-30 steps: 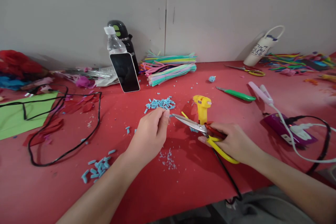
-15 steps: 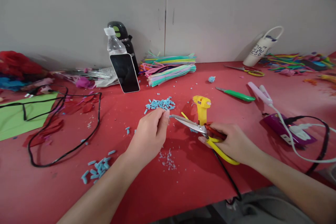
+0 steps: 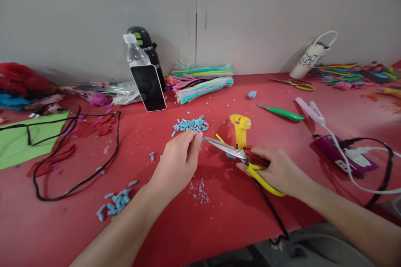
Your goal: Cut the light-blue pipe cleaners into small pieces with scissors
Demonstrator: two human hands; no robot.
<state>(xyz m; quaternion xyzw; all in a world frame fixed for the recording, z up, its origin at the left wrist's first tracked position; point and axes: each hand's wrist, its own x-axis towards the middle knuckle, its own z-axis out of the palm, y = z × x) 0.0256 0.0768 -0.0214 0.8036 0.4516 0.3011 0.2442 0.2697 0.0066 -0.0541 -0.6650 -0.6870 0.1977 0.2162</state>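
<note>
My left hand (image 3: 180, 156) is closed in a pinch, thumb against fingers, at the tips of the scissors. A small blue pipe cleaner piece is held there, mostly hidden by the fingertips. My right hand (image 3: 277, 167) grips the scissors (image 3: 225, 147), which have a red and a yellow handle; their blades point left at the pinched piece and look nearly closed. Behind my left hand lies a pile of short blue pipe cleaner pieces (image 3: 191, 124). A second pile of longer blue pieces (image 3: 117, 202) lies beside my left forearm. Fine blue trimmings (image 3: 200, 192) are scattered below the hands.
A yellow glue gun (image 3: 240, 129) stands just behind the scissors. Farther right lie a green craft knife (image 3: 283, 113) and a purple power strip (image 3: 341, 156) with cords. At the back are a phone (image 3: 148, 87) leaning on bottles and pipe cleaner bundles (image 3: 203, 85). A black cord (image 3: 117, 133) loops at left.
Both hands and the scissors stay almost where they were. Less of the blue piece shows between the fingertips and the blades. The whole view has shifted very slightly.
</note>
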